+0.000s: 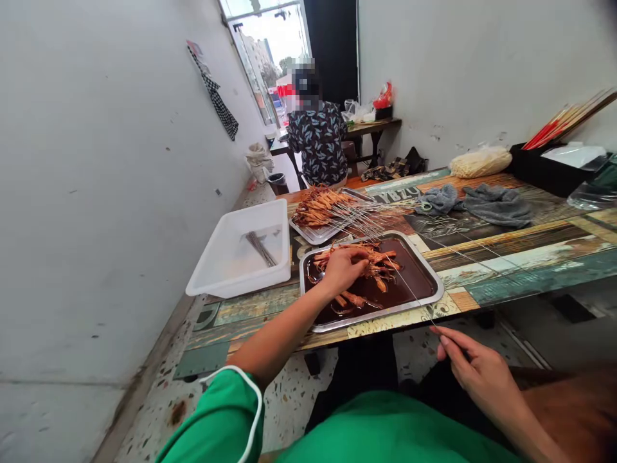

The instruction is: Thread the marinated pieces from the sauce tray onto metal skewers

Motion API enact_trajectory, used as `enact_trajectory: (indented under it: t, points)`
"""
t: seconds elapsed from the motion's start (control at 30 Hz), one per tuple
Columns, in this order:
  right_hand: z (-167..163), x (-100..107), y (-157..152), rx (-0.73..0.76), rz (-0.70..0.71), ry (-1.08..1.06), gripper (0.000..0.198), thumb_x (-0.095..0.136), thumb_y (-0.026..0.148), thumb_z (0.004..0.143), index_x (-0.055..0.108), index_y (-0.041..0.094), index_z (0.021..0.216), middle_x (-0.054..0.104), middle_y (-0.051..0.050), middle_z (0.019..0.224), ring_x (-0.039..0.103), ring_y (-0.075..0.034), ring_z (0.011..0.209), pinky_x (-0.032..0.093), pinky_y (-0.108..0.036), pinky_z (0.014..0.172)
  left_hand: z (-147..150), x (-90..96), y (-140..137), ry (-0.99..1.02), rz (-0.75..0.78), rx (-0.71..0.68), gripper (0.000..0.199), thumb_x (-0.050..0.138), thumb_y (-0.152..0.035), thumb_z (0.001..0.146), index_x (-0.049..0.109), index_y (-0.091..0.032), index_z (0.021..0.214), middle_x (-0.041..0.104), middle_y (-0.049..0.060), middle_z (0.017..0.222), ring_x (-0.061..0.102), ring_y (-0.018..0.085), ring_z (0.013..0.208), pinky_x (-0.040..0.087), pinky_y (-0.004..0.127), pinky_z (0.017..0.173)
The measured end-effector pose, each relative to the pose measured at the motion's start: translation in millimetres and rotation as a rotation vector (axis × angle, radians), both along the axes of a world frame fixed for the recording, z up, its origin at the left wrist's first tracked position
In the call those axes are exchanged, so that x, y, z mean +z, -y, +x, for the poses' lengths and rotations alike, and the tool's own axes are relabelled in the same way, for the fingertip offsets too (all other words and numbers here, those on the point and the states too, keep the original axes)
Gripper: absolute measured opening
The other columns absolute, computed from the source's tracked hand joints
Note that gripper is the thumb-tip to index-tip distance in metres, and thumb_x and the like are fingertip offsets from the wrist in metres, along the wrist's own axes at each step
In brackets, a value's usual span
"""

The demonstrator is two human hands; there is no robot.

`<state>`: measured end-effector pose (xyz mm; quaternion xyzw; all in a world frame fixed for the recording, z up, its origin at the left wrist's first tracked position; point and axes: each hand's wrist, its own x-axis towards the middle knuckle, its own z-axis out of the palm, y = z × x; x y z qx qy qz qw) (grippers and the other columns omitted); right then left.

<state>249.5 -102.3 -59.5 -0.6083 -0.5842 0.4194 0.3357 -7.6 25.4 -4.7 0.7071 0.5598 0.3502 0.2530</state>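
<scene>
Two hands (343,270) (475,360), two metal trays (436,290) (318,238), one white tub (255,284), two grey cloths (438,198) (499,204), one black box (544,173), one other person (318,145). Metal skewers (261,249): many, overlapping, uncountable.

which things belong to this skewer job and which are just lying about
Seemingly in the job:
thin metal skewer in right hand
rectangular metal tray of dark liquid
reddish-brown food pieces
white plastic tub holding metal skewers

Apparently just lying about:
crumpled grey cloths
black box of red-ended sticks

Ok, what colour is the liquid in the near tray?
The liquid is dark reddish-brown, in the head view.
</scene>
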Motion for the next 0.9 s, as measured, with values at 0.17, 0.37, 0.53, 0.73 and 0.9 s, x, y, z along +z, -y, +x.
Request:
enact_trajectory:
  t: [0.17,0.37,0.53,0.73,0.9]
  points:
    - [5.6,-3.7,-7.4,-0.07,0.022,-0.056,0.043,0.047,0.047,0.079,0.059,0.015,0.107,0.054,0.001,0.064,0.032,-0.007,0.039,0.025,-0.022,0.036,24.5,14.2,-17.2,-0.466,0.129,0.0,0.023,0.052,-0.028,0.077,0.067,-0.018,0.09,0.066,0.009,0.088,0.06,0.019,0.085,0.045,0.03,0.078]
    - [12.3,-5.7,-4.7,-0.067,0.046,-0.077,0.046,0.048,0.049,0.077,0.061,0.013,0.103,0.054,0.001,0.062,0.033,-0.006,0.038,0.026,-0.021,0.035,57.0,14.8,-38.9,-0.711,-0.032,-0.053,0.021,0.049,-0.02,0.076,0.067,-0.011,0.082,0.066,0.017,0.087,0.061,0.026,0.086,0.046,0.036,0.076]
    - [22.0,-17.5,-1.1,-0.076,0.064,-0.151,0.048,0.05,0.052,0.075,0.062,0.015,0.103,0.053,0.002,0.059,0.033,-0.007,0.036,0.027,-0.021,0.034,48.5,26.5,-26.6,-0.639,0.043,-0.004,0.017,0.051,-0.02,0.074,0.066,-0.015,0.08,0.067,0.014,0.084,0.062,0.025,0.085,0.047,0.033,0.074]
    - [8.3,-10.8,-1.2,0.005,0.015,-0.244,0.05,0.049,0.053,0.077,0.059,0.014,0.107,0.052,0.001,0.06,0.036,-0.007,0.039,0.029,-0.021,0.035,24.6,35.3,-8.3,0.356,-0.29,-0.02,0.018,0.045,-0.022,0.08,0.055,-0.015,0.094,0.064,0.005,0.067,0.061,0.014,0.051,0.044,0.021,0.045]
    - [-9.1,9.0,2.1,0.054,-0.026,-0.251,0.051,0.047,0.052,0.08,0.055,0.013,0.112,0.053,0.001,0.063,0.037,-0.006,0.038,0.029,-0.022,0.037,10.9,42.6,1.8,0.913,-0.35,0.031,0.017,0.048,-0.011,0.078,0.052,-0.011,0.094,0.065,0.007,0.074,0.064,0.012,0.061,0.049,0.021,0.055]
